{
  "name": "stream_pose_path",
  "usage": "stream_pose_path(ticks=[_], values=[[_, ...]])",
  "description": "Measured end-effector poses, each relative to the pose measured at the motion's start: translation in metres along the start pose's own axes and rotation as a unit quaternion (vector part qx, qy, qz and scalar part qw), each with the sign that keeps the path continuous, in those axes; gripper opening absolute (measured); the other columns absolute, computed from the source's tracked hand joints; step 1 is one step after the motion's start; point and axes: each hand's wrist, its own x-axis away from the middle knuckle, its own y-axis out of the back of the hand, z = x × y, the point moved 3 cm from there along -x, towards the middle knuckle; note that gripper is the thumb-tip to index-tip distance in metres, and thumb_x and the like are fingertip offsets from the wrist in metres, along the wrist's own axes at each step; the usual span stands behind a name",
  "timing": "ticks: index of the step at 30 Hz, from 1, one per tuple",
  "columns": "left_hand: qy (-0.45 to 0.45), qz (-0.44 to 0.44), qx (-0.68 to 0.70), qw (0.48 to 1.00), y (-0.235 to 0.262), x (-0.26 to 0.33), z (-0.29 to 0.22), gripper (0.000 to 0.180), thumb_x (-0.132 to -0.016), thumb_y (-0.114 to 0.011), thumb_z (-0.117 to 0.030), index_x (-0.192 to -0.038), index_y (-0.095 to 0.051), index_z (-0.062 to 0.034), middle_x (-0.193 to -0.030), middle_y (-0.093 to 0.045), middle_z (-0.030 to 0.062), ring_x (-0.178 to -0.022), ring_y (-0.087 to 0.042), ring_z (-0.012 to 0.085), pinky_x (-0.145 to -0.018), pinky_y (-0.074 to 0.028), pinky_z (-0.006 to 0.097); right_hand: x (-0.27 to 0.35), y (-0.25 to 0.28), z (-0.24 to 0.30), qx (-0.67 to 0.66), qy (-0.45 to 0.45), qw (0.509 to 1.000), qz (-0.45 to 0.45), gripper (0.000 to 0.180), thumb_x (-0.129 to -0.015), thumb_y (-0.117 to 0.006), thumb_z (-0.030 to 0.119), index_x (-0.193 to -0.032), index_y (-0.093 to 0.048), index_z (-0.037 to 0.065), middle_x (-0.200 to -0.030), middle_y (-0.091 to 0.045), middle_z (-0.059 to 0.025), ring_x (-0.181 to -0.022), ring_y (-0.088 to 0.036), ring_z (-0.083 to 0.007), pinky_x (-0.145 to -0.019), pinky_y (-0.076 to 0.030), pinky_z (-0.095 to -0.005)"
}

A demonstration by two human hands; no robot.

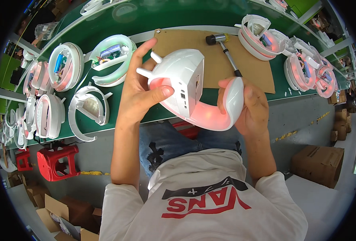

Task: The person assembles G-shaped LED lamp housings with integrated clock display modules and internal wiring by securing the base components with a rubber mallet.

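Note:
Between my two hands is a white, curved plastic lamp [178, 68] with two short horn-like prongs, small ports on its flat side and a red-pink glow along its curved arm. My left hand [135, 94] grips the bulky end, its thumb pressed near the glowing edge and its index finger raised. The rounded tip of the arm sits in my right hand [254, 106], whose fingers wrap around it. Just beyond the lamp, a mallet [230, 58] with a black and yellow head lies on a brown cardboard sheet [178, 39].
Open white housings [66, 66] with wiring and blue cylinders stand at the left of the green bench. More glowing housings [262, 40] are at the right. A white shell [90, 108] lies left of my arm. On the floor are a red stool [58, 160] and cardboard boxes [318, 164].

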Motion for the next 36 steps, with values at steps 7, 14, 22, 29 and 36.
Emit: stream_pose_path(ticks=[7,14,22,29,36], values=[[-0.104,-0.100,0.156,0.977,-0.021,0.014,0.031,0.095,-0.077,-0.091,-0.032,-0.150,-0.038,-0.0032,-0.131,-0.061,0.0139,-0.119,-0.063,0.0248,-0.104,-0.050,0.040,-0.024,-0.001,0.026,0.140,0.053,0.988,-0.025,0.058,-0.104,-0.055,0.040,-0.143,-0.049,-0.002,-0.129,-0.060,-0.0164,-0.114,-0.060,-0.0210,-0.093,-0.051,-0.0369],[-0.064,-0.249,0.214,0.942,-0.052,0.023,0.037,0.065,-0.105,-0.054,-0.045,-0.149,-0.037,0.0000,-0.141,-0.055,0.0138,-0.129,-0.056,0.0267,-0.108,-0.048,0.044,-0.005,-0.025,-0.035,-0.004,0.091,0.992,-0.084,0.088,-0.085,-0.081,0.028,-0.154,-0.033,0.003,-0.153,-0.040,-0.0176,-0.139,-0.044,-0.0273,-0.114,-0.037,-0.0455],[-0.040,-0.169,0.071,0.982,-0.035,0.036,-0.010,0.071,-0.095,-0.072,-0.031,-0.148,-0.040,0.0030,-0.136,-0.058,0.0164,-0.122,-0.060,0.0247,-0.106,-0.047,0.039,-0.008,-0.015,-0.001,0.110,0.028,0.977,-0.179,0.064,-0.089,-0.069,0.017,-0.143,-0.044,-0.006,-0.132,-0.057,-0.0168,-0.122,-0.056,-0.0226,-0.106,-0.044,-0.0382],[-0.036,-0.128,0.042,0.990,-0.032,0.041,-0.023,0.058,-0.091,-0.079,-0.021,-0.138,-0.056,0.0035,-0.128,-0.065,0.0189,-0.113,-0.064,0.0217,-0.100,-0.050,0.035,-0.002,-0.024,0.017,0.221,0.015,0.962,-0.158,0.076,-0.083,-0.075,0.032,-0.140,-0.046,-0.008,-0.122,-0.060,-0.0160,-0.111,-0.059,-0.0211,-0.096,-0.047,-0.0347],[-0.048,-0.149,0.010,0.988,-0.036,0.048,-0.030,0.065,-0.092,-0.076,-0.030,-0.138,-0.051,0.0097,-0.132,-0.060,0.0329,-0.114,-0.067,0.0318,-0.099,-0.054,0.041,-0.004,-0.021,0.018,0.195,0.020,0.969,-0.149,0.076,-0.082,-0.077,0.029,-0.141,-0.046,-0.007,-0.119,-0.062,-0.0155,-0.107,-0.062,-0.0201,-0.092,-0.050,-0.0340]])
